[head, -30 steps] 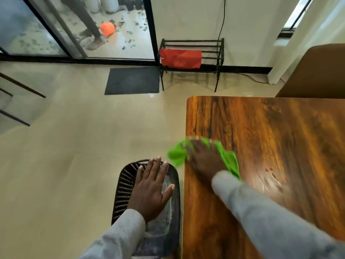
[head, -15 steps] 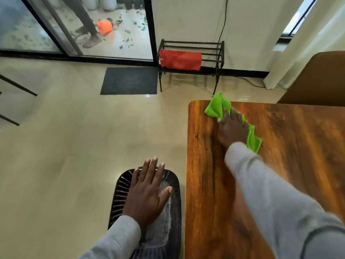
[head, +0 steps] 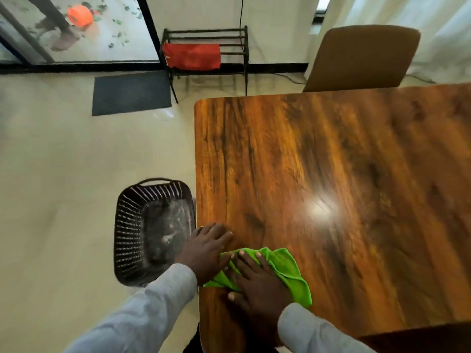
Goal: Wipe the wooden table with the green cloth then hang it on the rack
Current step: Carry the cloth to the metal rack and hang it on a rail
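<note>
The right hand (head: 257,281) presses the green cloth (head: 285,271) with flat, open fingers (head: 240,261) on the surface (head: 331,174), the left hand (head: 206,248) rests flat and open beside it, and the rack (head: 207,50) is far ahead.

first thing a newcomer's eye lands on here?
The green cloth at the wooden table's near left corner, pressed flat under the right hand, with the left hand beside it at the edge. Then the red cloth hanging on the black rack by the far wall.
</note>
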